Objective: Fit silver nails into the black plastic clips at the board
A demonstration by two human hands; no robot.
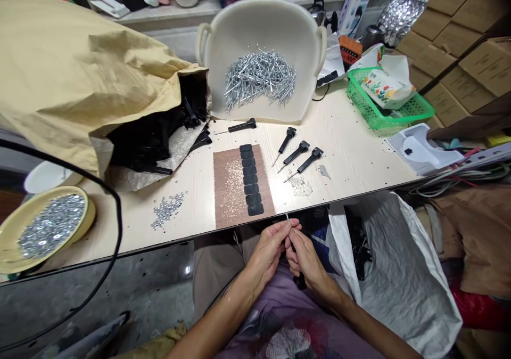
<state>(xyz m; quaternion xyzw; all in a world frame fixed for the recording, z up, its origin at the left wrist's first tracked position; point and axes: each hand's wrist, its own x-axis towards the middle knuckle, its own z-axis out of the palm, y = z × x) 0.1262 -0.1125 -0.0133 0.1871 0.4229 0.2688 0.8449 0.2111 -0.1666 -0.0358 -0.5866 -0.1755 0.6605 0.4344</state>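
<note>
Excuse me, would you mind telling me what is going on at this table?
At the table, a person's right hand holds a black piece with a thin metal rod; the left hand meets it near the rod. Three similar pieces lie right of the brown mat, with a white tub of metal pins behind.

The table [351, 140] bears four shafted black tools [294, 154], one brown mat [265, 183].

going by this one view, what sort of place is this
Probably a small workshop, or a home corner used for assembly by hand: a tub of metal pins and a sack of black parts sit on the table.
</note>
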